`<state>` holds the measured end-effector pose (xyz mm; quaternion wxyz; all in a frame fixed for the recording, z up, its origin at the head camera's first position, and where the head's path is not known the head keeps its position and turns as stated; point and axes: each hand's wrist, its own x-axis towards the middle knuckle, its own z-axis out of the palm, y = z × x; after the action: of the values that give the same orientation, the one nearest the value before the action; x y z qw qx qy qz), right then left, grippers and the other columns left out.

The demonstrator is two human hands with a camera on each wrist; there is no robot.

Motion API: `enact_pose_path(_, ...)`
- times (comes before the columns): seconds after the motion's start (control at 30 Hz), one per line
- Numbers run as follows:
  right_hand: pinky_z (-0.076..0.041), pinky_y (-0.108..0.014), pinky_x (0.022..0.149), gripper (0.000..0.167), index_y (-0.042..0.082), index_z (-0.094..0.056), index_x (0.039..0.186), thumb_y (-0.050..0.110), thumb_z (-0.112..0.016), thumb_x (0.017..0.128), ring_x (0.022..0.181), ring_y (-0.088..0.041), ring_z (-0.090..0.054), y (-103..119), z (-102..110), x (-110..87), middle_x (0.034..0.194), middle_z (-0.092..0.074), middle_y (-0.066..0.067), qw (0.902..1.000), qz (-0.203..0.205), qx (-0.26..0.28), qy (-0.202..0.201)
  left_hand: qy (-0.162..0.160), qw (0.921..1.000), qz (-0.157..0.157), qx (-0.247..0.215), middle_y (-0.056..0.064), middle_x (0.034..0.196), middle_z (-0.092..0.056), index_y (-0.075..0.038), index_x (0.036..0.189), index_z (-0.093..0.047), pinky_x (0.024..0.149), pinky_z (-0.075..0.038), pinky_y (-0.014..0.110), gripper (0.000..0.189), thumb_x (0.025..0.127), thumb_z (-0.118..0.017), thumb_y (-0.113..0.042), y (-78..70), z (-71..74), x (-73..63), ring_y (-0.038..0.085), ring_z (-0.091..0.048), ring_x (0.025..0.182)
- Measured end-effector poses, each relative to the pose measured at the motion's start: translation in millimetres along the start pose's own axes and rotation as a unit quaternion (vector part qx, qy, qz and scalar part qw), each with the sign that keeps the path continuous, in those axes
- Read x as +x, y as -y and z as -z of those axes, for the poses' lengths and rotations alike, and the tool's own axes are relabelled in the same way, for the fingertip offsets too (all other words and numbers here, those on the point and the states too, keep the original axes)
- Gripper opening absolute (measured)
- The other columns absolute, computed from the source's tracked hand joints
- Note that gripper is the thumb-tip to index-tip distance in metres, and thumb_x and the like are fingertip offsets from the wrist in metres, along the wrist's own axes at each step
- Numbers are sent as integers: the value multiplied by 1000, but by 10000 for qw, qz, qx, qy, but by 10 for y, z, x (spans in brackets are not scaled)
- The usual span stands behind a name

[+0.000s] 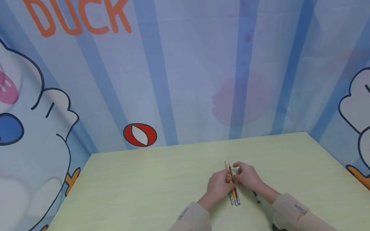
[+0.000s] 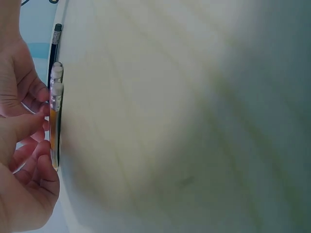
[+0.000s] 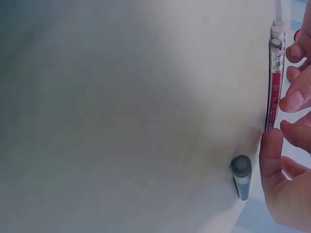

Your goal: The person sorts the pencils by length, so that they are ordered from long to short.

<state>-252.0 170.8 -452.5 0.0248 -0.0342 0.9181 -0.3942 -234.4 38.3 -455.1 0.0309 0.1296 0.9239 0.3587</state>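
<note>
Left hand (image 1: pixel 218 185) grips the pencil bundle (image 1: pixel 234 195) at the surface (image 1: pixel 138 186), long axis near-to-far, right hand (image 1: pixel 247 175) just right of it, fingers parted, loosely curved, nearer the lone black pencil (image 1: pixel 256 197).

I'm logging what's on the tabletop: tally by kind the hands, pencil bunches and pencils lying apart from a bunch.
Hands: 2 (left hand, right hand)
Pencil bunch: 1 (exact pencil count within it unclear)
Separate dark pencil: 1
Total: 4
</note>
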Motion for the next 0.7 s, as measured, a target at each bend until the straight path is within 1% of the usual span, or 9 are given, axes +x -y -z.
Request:
enact_pose_path(0.27,-39,-25,44,40,-4,-51,112,4,-64,75,45,-12,-46,14,-28,-18,65,-54,-5,9999,-60,-145,44,23,9995,-76,297,-9,68,-50,-14,104,-61,50,-33,16,35,71,-72,-18,1,-44,21,3,-42,57)
enact_pose_path(0.43,-39,-24,44,38,-3,-53,110,3,-63,75,45,-12,-47,31,-20,-16,66,-55,-5,9994,-224,-226,124,55,9993,-71,373,-9,68,-49,-15,105,-62,49,-33,16,36,71,-72,-19,-5,-53,20,2,-42,56)
enact_pose_path(0.7,-39,-23,44,35,-3,-53,108,1,-61,74,45,-12,-48,56,29,-26,66,-56,-6,9971,-500,-428,381,157,9987,-17,476,-10,63,-46,-17,104,-62,46,-31,17,34,71,-71,-20,-39,-53,6,3,-41,52)
